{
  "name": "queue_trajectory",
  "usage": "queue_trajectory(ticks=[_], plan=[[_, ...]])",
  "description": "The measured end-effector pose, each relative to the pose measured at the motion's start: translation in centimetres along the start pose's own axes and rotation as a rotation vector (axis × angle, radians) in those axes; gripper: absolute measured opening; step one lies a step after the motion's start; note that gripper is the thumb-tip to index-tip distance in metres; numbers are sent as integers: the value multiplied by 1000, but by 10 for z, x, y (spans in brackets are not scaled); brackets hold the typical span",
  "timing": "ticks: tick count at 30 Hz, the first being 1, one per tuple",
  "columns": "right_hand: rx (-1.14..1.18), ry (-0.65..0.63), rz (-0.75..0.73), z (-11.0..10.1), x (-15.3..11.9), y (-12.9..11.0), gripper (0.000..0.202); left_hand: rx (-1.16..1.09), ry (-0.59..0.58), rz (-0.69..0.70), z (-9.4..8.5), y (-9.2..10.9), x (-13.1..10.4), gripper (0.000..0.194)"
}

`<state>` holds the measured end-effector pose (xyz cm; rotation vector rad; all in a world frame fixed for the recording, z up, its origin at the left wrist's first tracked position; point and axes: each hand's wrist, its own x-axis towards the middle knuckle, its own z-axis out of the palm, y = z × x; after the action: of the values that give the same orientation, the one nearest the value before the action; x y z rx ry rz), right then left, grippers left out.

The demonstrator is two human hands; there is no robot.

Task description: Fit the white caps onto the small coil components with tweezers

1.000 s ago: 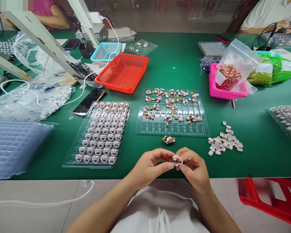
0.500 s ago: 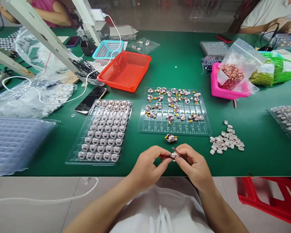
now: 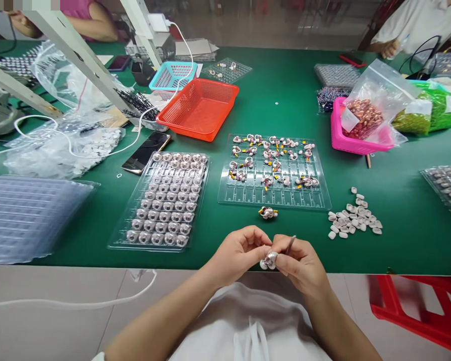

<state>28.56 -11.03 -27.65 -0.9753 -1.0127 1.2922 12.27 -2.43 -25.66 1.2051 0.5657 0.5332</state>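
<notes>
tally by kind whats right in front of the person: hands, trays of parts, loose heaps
Bare hands: 2, left hand and right hand
Clear trays: 2, left tray of silvery shells, middle tray of small wired parts
Loose heaps: 2, white pieces and wired cluster
Total: 6

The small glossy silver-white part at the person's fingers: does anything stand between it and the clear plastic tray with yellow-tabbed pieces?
Yes: a small white cluster with yellow tabs lies on the green table, between the glossy silver-white part and the clear plastic tray.
</notes>
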Motion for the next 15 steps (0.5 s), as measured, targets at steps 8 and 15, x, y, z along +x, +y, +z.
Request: queue_trajectory(ticks=[8, 15], plan=[[82, 262, -128, 7, 2, 7, 8, 364, 134, 526, 1, -13, -9, 26], [-80, 242, -205, 9, -5, 10, 8, 194, 109, 397, -1, -15, -9, 16]])
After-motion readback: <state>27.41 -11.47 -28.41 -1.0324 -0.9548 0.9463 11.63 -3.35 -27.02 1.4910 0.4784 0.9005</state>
